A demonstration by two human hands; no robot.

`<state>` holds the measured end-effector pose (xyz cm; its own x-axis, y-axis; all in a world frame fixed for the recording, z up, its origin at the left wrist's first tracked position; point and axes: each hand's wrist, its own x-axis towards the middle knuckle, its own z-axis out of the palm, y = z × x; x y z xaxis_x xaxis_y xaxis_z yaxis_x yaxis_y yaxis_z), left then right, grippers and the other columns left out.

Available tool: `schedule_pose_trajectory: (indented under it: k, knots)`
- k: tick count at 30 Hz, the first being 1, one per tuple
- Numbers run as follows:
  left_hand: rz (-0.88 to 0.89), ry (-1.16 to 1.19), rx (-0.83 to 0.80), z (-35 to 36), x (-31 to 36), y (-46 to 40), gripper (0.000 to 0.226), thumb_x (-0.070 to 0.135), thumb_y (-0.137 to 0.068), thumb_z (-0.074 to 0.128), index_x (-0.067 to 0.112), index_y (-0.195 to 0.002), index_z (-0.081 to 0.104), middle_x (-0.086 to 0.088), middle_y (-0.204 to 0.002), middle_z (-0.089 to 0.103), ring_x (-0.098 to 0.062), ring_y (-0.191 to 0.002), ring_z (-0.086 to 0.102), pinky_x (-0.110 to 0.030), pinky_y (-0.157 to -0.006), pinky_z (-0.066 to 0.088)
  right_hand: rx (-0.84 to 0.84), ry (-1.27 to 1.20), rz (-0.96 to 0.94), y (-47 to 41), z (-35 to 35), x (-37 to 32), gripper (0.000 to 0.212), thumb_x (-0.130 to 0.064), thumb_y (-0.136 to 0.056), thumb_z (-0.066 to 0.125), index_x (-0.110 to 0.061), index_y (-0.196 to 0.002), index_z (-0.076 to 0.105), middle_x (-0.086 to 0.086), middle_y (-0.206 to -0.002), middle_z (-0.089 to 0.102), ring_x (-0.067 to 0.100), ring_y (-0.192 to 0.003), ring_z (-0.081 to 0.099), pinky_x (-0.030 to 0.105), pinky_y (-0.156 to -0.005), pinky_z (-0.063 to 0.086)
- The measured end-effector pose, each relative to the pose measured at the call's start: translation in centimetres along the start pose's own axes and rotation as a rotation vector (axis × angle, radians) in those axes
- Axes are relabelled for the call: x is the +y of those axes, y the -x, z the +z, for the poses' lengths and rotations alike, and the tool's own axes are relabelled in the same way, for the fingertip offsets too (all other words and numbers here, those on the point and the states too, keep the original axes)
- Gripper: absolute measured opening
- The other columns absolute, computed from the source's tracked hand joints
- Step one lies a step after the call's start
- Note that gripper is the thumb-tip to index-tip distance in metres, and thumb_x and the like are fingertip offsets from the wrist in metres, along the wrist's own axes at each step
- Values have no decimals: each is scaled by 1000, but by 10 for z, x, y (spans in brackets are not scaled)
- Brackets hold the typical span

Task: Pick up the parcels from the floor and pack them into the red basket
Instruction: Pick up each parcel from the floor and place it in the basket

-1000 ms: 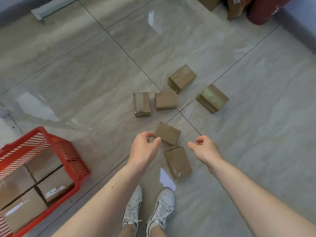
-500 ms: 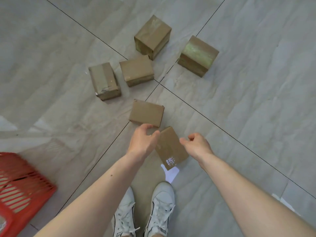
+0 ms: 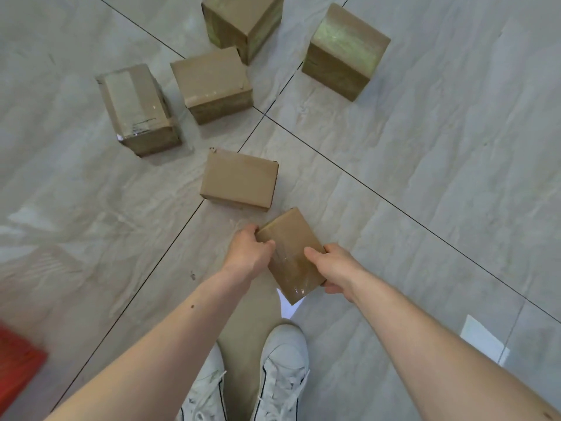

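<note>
A taped brown parcel (image 3: 290,253) lies nearest my feet, gripped from both sides. My left hand (image 3: 249,253) clasps its left edge and my right hand (image 3: 332,267) clasps its right edge. Just beyond it a plain brown parcel (image 3: 239,179) rests flat on the floor. Further out lie a taped parcel (image 3: 136,107) at the left, a parcel (image 3: 212,83) beside it, and two taller parcels (image 3: 243,22) (image 3: 344,53) at the top. Only a corner of the red basket (image 3: 16,369) shows at the lower left edge.
Grey glossy floor tiles (image 3: 425,147) with dark joints surround the parcels. My two white shoes (image 3: 282,378) stand just below the held parcel. A bright light reflection (image 3: 482,338) sits on the floor at the lower right.
The view has dropped closer to the floor and the basket slid almost out of sight. Both hands, apart and empty before, have closed on the nearest parcel's sides.
</note>
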<state>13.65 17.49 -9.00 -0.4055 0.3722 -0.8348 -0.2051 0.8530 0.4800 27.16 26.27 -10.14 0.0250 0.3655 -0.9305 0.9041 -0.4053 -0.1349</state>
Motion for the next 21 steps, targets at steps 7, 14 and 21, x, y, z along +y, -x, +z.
schedule_pose_trajectory:
  k: [7,14,21]
  knots:
    - [4,83,-16,-32,35,73,43,11,-94,55,11,-136,50,-3,-114,51,-18,-97,50,-23,-75,37,49,-3,-20,76,-25,-15,35,-45,-89,58,-20,-112,59,3,-113,67,24,-102,66,31,-74,53]
    - [18,141,69,-98,95,160,31,18,-89,60,13,-117,51,-9,-120,55,-18,-91,53,-24,-62,39,174,78,-195,188,-57,-79,43,-50,-83,62,-20,-113,59,2,-114,65,24,-101,64,40,-86,55]
    - [22,201,182,-186,135,234,36,31,-89,66,8,-108,45,-3,-99,58,-11,-78,50,-26,-62,39,195,173,-393,300,-58,-156,49,-56,-77,63,-29,-118,59,3,-124,58,24,-108,61,43,-97,51]
